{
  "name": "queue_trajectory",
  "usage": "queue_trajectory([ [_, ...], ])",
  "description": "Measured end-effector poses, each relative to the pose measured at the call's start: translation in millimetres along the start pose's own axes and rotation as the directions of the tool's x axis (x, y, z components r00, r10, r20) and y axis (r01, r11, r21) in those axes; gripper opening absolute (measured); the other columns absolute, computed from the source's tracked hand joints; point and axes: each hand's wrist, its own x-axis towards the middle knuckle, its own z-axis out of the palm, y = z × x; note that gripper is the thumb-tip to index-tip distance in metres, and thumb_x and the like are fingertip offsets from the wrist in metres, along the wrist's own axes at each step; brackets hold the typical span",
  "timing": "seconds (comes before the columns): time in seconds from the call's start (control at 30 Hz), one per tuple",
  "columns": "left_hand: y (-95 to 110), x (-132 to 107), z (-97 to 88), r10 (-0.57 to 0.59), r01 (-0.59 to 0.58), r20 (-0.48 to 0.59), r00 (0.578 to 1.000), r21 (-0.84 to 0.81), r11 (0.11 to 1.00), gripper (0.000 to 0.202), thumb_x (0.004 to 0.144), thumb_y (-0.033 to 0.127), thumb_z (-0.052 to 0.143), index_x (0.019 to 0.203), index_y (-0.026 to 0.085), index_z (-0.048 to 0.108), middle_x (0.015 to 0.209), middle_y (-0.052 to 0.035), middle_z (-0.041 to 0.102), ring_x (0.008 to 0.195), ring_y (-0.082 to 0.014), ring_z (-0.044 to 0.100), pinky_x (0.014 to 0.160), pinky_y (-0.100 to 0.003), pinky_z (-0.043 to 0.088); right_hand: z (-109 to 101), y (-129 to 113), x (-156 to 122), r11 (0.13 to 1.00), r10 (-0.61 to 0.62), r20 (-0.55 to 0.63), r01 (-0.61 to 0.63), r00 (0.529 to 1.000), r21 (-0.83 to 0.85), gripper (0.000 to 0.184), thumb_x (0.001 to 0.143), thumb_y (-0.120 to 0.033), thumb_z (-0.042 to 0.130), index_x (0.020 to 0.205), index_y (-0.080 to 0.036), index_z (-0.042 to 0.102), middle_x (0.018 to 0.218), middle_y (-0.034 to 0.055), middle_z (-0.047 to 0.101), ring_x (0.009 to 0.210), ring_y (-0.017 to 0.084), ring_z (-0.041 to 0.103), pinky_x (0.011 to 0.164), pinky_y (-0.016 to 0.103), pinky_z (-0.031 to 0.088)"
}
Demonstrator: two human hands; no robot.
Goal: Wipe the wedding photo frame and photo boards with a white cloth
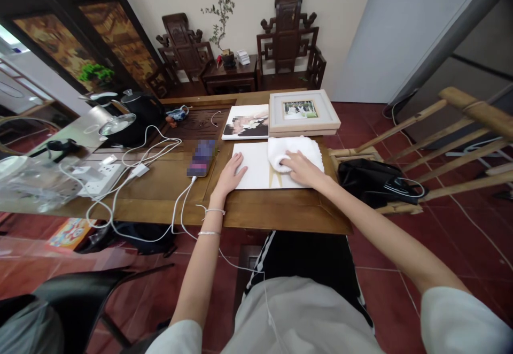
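A flat white panel (252, 167) lies on the wooden table in front of me, with tan marks near its lower middle. My left hand (232, 175) rests on the panel's left edge, fingers stretched out and holding nothing. On the panel's right half, my right hand (300, 167) has its fingers pressed into a bunched, fluffy white cloth (310, 148). The cloth hides that part of the panel. Just behind lies a photo panel (244, 124), partly blurred. To its right, a pale picture frame (331, 110) holding a small photo lies on a similar pale piece.
Left of the panel, a phone (200, 159) is plugged into a white cable. More cables run to a power strip (102, 177). Kettles (142, 110) and clear plastic (44, 183) stand farther left. A bamboo chair (436, 156) with a black bag (368, 180) stands right of the table (272, 212).
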Motion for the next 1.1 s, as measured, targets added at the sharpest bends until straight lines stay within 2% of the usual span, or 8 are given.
queue_trajectory([
  [0.23, 2.2, -1.2, -0.8, 0.004, -0.004, -0.007, 1.0, 0.0, 1.0, 0.057, 0.095, 0.047, 0.049, 0.143, 0.016, 0.05, 0.156, -0.0097, 0.041, 0.148, -0.0251, 0.033, 0.124, -0.044, 0.024, -1.1, -43.4, -75.6, 0.994, -0.092, 0.04, 0.089, 0.995, 0.064, 0.065, 0.064, 0.009, 0.042, 0.118, -0.017, 0.067, 0.146, 0.0141, 0.053, 0.143, 0.033, 0.036, 0.115, 0.062, 0.027],
  [0.4, 3.7, -1.5, -2.7, 0.006, -0.006, 0.0, 1.0, 0.002, 1.0, 0.058, 0.095, 0.046, 0.049, 0.143, 0.014, 0.05, 0.156, -0.0113, 0.041, 0.148, -0.0244, 0.033, 0.123, -0.044, 0.025, -8.9, -59.5, -91.8, 0.985, -0.156, 0.072, 0.15, 0.985, 0.084, 0.061, 0.063, 0.008, 0.044, 0.111, -0.017, 0.07, 0.143, 0.015, 0.056, 0.142, 0.035, 0.039, 0.112, 0.064, 0.03],
  [0.53, 2.5, -1.2, -1.9, 0.008, -0.008, -0.002, 1.0, 0.002, 1.0, 0.059, 0.094, 0.046, 0.05, 0.143, 0.013, 0.05, 0.156, -0.0121, 0.041, 0.148, -0.0247, 0.032, 0.124, -0.042, 0.025, -8.2, -51.1, -68.5, 0.986, -0.128, 0.058, 0.121, 0.99, 0.116, 0.064, 0.064, 0.008, 0.045, 0.119, -0.018, 0.067, 0.14, 0.0163, 0.058, 0.141, 0.033, 0.04, 0.113, 0.061, 0.03],
  [0.67, 0.6, -0.9, -0.8, 0.008, -0.008, -0.006, 1.0, -0.006, 1.0, 0.059, 0.095, 0.046, 0.049, 0.144, 0.013, 0.05, 0.156, -0.0125, 0.042, 0.148, -0.0247, 0.033, 0.124, -0.042, 0.025, -6.5, -31.3, -21.4, 0.994, -0.072, 0.046, 0.068, 0.996, 0.082, 0.06, 0.069, 0.006, 0.045, 0.122, -0.013, 0.065, 0.132, 0.0199, 0.061, 0.137, 0.033, 0.044, 0.11, 0.057, 0.033],
  [0.77, -0.4, -0.7, -0.9, 0.008, -0.008, 0.004, 1.0, -0.007, 1.0, 0.058, 0.095, 0.046, 0.05, 0.144, 0.014, 0.049, 0.156, -0.0122, 0.042, 0.149, -0.0247, 0.031, 0.124, -0.042, 0.024, -9.8, -16.2, 16.0, 0.996, -0.062, 0.018, 0.061, 0.998, 0.061, 0.055, 0.072, 0.004, 0.044, 0.119, -0.014, 0.066, 0.122, 0.0172, 0.066, 0.12, 0.03, 0.057, 0.101, 0.044, 0.041],
  [0.87, -1.2, -0.2, -1.1, 0.009, -0.009, 0.015, 1.0, -0.002, 1.0, 0.058, 0.095, 0.046, 0.049, 0.144, 0.015, 0.049, 0.156, -0.0114, 0.041, 0.149, -0.0246, 0.031, 0.124, -0.042, 0.024, -14.7, -6.0, 46.8, 0.998, -0.038, 0.024, 0.037, 0.999, 0.056, 0.055, 0.074, 0.003, 0.045, 0.121, -0.016, 0.065, 0.116, 0.0134, 0.068, 0.106, 0.027, 0.061, 0.089, 0.035, 0.043],
  [1.0, -0.6, 0.4, -1.5, 0.005, -0.005, 0.015, 1.0, 0.001, 1.0, 0.057, 0.095, 0.045, 0.049, 0.144, 0.017, 0.049, 0.156, -0.0105, 0.041, 0.149, -0.0243, 0.031, 0.123, -0.043, 0.024, -17.7, -5.9, 73.0, 1.0, -0.016, 0.072, 0.015, 0.997, 0.003, 0.055, 0.077, 0.004, 0.043, 0.124, -0.015, 0.064, 0.119, 0.0138, 0.068, 0.107, 0.027, 0.059, 0.086, 0.032, 0.041],
  [1.1, 1.8, 0.3, -2.5, 0.002, -0.002, 0.016, 1.0, 0.005, 1.0, 0.057, 0.095, 0.044, 0.049, 0.144, 0.015, 0.049, 0.155, -0.0113, 0.042, 0.149, -0.0242, 0.031, 0.123, -0.043, 0.024, -15.3, -14.0, 77.5, 0.999, 0.003, 0.074, -0.001, 0.997, -0.039, 0.053, 0.08, 0.004, 0.041, 0.125, -0.014, 0.063, 0.121, 0.0162, 0.066, 0.107, 0.028, 0.059, 0.087, 0.034, 0.041],
])
